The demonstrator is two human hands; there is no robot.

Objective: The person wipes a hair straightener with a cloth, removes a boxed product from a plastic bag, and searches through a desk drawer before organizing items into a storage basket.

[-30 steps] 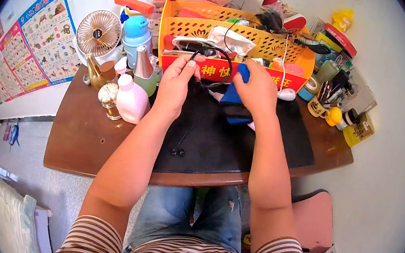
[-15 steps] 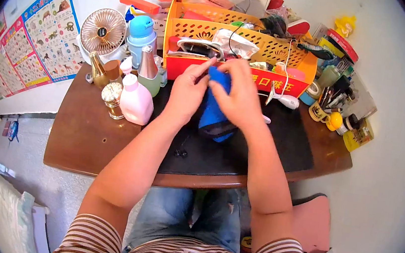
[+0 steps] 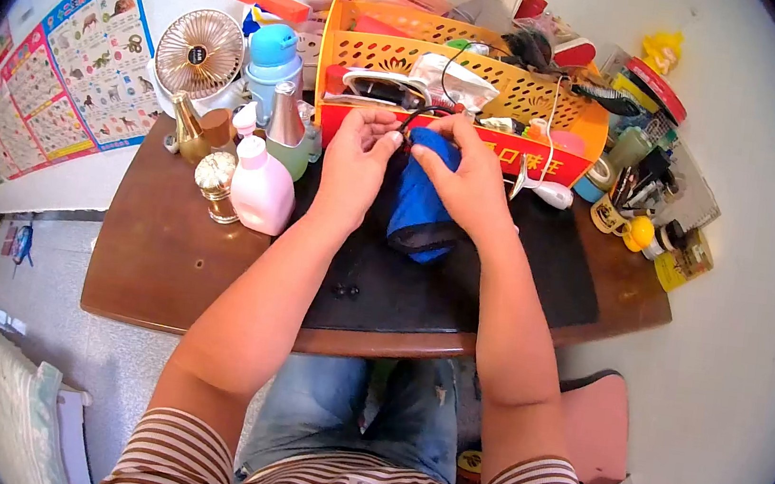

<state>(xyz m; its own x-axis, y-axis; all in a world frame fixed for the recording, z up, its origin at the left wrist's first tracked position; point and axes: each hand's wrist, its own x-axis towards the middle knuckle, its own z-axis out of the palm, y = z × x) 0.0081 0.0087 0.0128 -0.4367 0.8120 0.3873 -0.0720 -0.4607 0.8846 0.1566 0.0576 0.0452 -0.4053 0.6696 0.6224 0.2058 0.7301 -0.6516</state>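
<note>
A blue cloth pouch [image 3: 422, 208] with a black band near its lower end hangs tilted over the black desk mat [image 3: 536, 278]. My right hand [image 3: 464, 179] grips its upper end, thumb in front and fingers behind. A thin black cord [image 3: 424, 112] arches above the pouch between my two hands. My left hand [image 3: 358, 162] is closed in a pinch at the cord's left end, beside the pouch's top. Exactly how the cord joins the pouch is hidden by my fingers. Small black earbuds [image 3: 346, 291] lie on the mat below my hands.
An orange and red basket [image 3: 541, 154] full of odds and ends stands right behind my hands. A pink bottle [image 3: 259, 191], a blue water bottle [image 3: 274, 62] and a small fan [image 3: 199, 53] are on the left. On the right are a white hair dryer [image 3: 549, 193] and a mug [image 3: 607, 214].
My hands have drawn slightly apart, and the black cord now shows as an arch between them. More of the pouch's upper part is visible.
</note>
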